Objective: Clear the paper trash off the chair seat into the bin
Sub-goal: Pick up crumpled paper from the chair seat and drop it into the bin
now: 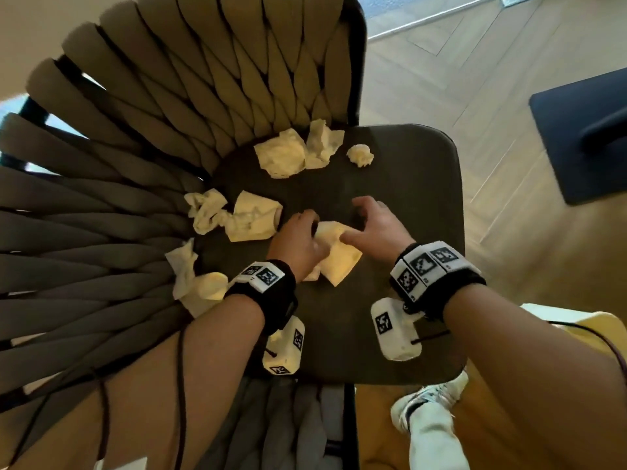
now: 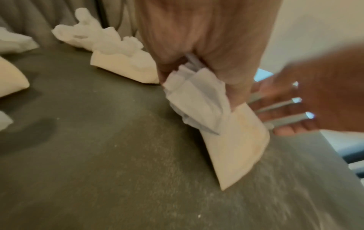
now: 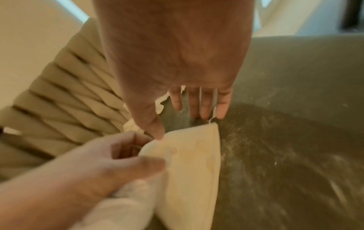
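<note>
Several crumpled white paper pieces lie on the dark chair seat [image 1: 390, 320]. My left hand [image 1: 307, 232] grips one folded paper piece [image 1: 339, 256] near the seat's middle; its fingers curl round the paper's bunched end [image 2: 189, 93]. My right hand [image 1: 364, 217] hovers just right of it with fingers spread and straight, and its thumb tip touches the paper's top edge [image 3: 193, 163]. Loose pieces lie at the back [image 1: 281, 156], [image 1: 360, 156], at the left [image 1: 252, 217], [image 1: 207, 212] and at the near left [image 1: 193, 279]. No bin is in view.
The woven chair back [image 1: 169, 113] curves round the seat's left and far sides. Wooden floor [image 1: 492, 79] lies to the right, with a dark blue object [image 1: 583, 130] on it. My white shoe [image 1: 427, 401] stands by the seat's near right corner.
</note>
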Motion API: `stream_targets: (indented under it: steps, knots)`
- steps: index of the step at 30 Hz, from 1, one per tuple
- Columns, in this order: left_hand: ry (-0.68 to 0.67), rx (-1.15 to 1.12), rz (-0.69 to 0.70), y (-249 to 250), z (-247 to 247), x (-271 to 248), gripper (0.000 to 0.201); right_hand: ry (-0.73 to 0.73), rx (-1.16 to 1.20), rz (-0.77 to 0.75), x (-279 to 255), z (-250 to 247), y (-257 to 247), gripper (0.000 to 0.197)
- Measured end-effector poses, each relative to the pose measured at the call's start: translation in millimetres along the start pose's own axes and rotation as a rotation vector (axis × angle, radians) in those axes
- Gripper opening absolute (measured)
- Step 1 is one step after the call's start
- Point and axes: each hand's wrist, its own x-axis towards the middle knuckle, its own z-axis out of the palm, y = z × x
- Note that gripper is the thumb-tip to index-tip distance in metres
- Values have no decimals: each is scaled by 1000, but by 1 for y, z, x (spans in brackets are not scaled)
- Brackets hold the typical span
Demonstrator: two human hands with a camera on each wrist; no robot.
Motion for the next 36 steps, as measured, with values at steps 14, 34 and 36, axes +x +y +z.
stream_targets:
  steps: [14,34,36]
  knots:
    - [243,2,79,3,-102,69,70,-208,-70,47,-11,1,-18,58]
    - [77,72,156,-14,-128,89,28,-195,-759,-277,116,-55,-100,52]
    - [89,35,157,-13,-134,85,30,-185,-758,-219,122,-54,-105,55]
